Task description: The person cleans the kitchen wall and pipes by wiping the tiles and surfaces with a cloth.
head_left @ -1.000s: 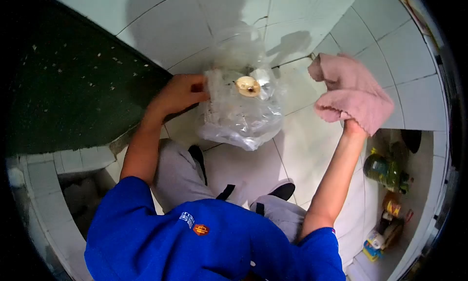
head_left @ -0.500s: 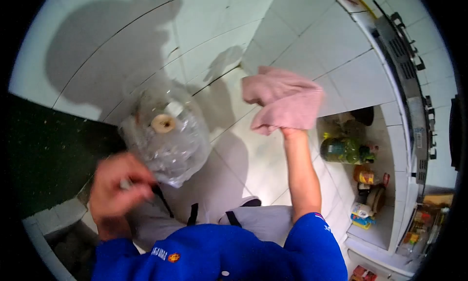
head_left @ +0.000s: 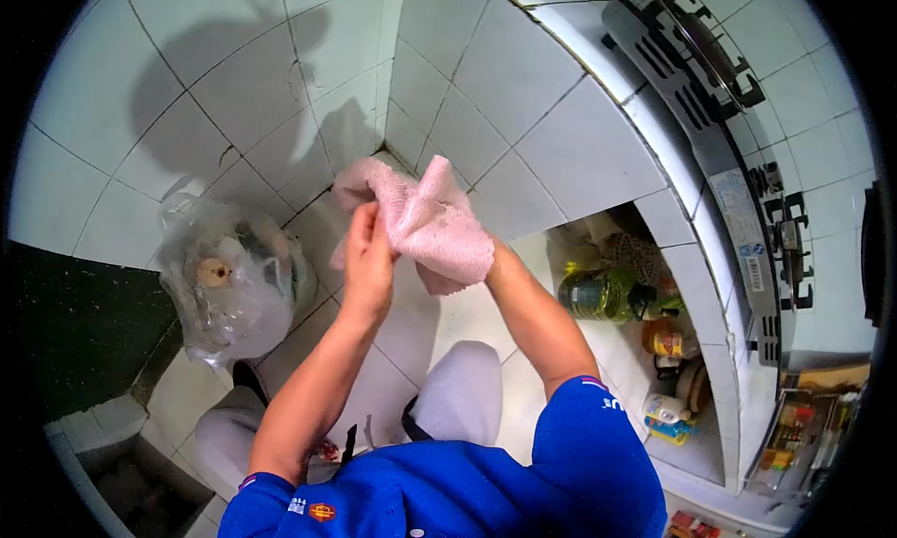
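A pink ribbed cloth is held up in front of me, bunched and folded between my two hands. My left hand pinches its left side, thumb and fingers closed on the fabric. My right hand holds the cloth from the right and lies mostly beneath it; only the part near the wrist shows, and its fingers are hidden. To the left, on the tiled floor, stands a clear plastic bag with a round beige item in it.
At the right, a low tiled recess holds a green bottle, an orange-labelled bottle and a white jug. Above it runs a counter with a gas stove. Tiled walls meet in a corner ahead. A dark green surface lies at the left.
My left hand has come up from beside the bag and taken hold of the cloth. My right hand has brought the cloth in toward the middle. The view has shifted right.
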A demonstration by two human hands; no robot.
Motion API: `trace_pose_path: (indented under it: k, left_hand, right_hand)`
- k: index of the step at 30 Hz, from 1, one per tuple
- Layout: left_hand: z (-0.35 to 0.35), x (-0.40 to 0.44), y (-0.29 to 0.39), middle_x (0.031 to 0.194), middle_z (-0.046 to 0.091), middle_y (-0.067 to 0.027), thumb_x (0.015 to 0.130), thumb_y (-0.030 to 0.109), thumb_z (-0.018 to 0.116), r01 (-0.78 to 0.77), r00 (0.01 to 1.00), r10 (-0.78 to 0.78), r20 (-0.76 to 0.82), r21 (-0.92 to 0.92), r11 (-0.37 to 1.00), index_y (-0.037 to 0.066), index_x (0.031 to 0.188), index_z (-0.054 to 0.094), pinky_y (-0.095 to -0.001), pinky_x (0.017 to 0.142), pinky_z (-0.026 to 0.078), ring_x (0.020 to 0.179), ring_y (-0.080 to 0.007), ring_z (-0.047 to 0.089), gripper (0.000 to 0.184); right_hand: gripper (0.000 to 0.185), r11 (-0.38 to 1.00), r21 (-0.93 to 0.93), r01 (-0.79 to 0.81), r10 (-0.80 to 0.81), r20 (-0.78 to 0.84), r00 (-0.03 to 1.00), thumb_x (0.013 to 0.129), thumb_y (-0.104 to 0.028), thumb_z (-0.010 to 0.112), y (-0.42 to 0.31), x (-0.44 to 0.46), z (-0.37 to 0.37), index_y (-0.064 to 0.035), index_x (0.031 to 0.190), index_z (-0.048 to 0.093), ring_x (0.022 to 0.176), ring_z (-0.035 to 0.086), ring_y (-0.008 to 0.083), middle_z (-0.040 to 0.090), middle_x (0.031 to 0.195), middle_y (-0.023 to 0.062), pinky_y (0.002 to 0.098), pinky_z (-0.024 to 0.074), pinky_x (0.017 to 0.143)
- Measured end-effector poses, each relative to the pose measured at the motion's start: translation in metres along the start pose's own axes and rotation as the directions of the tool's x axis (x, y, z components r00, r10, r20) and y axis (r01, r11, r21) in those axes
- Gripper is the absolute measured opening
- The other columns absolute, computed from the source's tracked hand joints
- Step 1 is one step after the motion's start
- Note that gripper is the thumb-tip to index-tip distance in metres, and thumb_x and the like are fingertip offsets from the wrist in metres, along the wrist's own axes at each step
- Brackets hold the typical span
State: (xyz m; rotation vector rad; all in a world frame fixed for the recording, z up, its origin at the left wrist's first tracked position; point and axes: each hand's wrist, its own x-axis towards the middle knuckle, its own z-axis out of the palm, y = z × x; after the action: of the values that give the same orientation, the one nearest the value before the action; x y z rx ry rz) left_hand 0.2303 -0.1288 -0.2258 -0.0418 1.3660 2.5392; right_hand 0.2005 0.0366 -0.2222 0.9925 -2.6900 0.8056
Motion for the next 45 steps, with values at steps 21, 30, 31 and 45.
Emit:
trace_pose_path:
  k: [21, 30, 31, 45]
  left_hand:
    - [0.220, 0.062, -0.074, 0.091, 0.070, -0.0156, 0.080, 0.017, 0.070, -0.695, 0.717, 0.555, 0.422, 0.375, 0.613, 0.006, 0.100, 0.071, -0.0418, 0.076, 0.052, 0.085, -0.0326, 0.068, 0.023]
    - [0.190, 0.103, 0.037, 0.097, 0.070, -0.0097, 0.081, 0.014, 0.072, -0.097, 0.879, -0.223, 0.421, 0.615, 0.782, 0.003, 0.097, 0.066, -0.0363, 0.077, 0.052, 0.087, -0.0251, 0.068, 0.021]
    - [0.189, 0.107, 0.033, 0.097, 0.070, -0.0098, 0.082, 0.015, 0.072, -0.044, 0.818, -0.389, 0.424, 0.720, 0.692, 0.003, 0.097, 0.065, -0.0363, 0.077, 0.052, 0.087, -0.0250, 0.068, 0.021]
    - [0.198, 0.093, -0.055, 0.098, 0.068, -0.0122, 0.078, 0.020, 0.078, -0.782, 0.622, 0.645, 0.444, 0.316, 0.537, 0.004, 0.099, 0.067, -0.0382, 0.084, 0.049, 0.092, -0.0296, 0.064, 0.028]
  right_hand:
    - [0.021, 0.662, -0.537, -0.523, 0.275, -0.475, 0.836, 0.079, -0.007, 0.073, -0.077, -0.117, -0.253, -0.0068, 0.100, 0.071, 0.080, 0.066, 0.0262, 0.067, 0.090, 0.0085, 0.0344, 0.0531, 0.065]
    - [0.018, 0.599, -0.425, -0.679, 0.443, -0.530, 0.723, 0.077, -0.014, 0.079, -0.054, -0.102, -0.251, -0.0076, 0.090, 0.068, 0.066, 0.060, 0.0239, 0.060, 0.076, 0.0066, 0.0318, 0.0477, 0.058]
    - [0.018, 0.584, -0.430, -0.689, 0.456, -0.528, 0.716, 0.077, -0.014, 0.079, -0.052, -0.101, -0.250, -0.0076, 0.090, 0.068, 0.066, 0.060, 0.0239, 0.060, 0.076, 0.0066, 0.0318, 0.0477, 0.058]
    - [0.014, 0.648, -0.319, -0.692, 0.394, -0.637, 0.662, 0.076, -0.010, 0.079, -0.043, -0.100, -0.242, -0.0056, 0.085, 0.069, 0.064, 0.058, 0.0162, 0.059, 0.075, 0.0054, 0.0275, 0.0462, 0.058]
